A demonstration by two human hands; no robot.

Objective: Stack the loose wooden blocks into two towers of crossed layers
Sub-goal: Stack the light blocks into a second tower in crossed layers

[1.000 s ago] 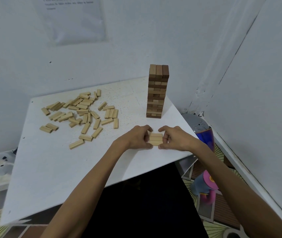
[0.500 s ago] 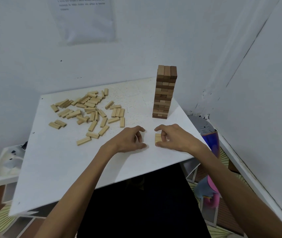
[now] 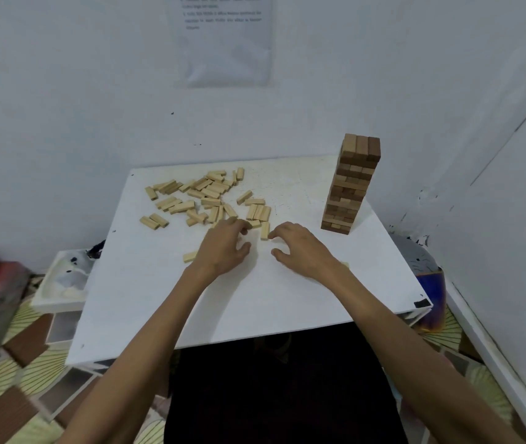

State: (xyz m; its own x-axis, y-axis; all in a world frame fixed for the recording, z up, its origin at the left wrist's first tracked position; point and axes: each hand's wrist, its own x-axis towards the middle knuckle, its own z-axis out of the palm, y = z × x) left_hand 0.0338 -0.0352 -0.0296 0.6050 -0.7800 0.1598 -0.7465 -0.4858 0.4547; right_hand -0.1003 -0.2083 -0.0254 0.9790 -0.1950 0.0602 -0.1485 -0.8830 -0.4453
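A tall tower of crossed brown blocks [image 3: 349, 187] stands at the back right of the white table [image 3: 255, 302]. Several loose pale blocks [image 3: 204, 197] lie scattered at the back left. My left hand [image 3: 226, 248] hovers at the near edge of that pile, fingers loosely curled, fingertips at a block. My right hand [image 3: 300, 248] is beside it with its fingers bent, and its index tip is close to an upright-lying block [image 3: 265, 230]. One single block [image 3: 190, 257] lies by my left wrist. A sliver of a pale block [image 3: 344, 265] shows behind my right forearm.
Walls close in behind and to the right of the table. A white tray [image 3: 63, 280] sits low on the left, and a blue object [image 3: 429, 283] is off the table's right edge. A paper sheet [image 3: 223, 40] hangs on the back wall.
Both hands let go of the small layer of blocks near the front edge and moved back and left to the loose pile. The head view shifted right and up.
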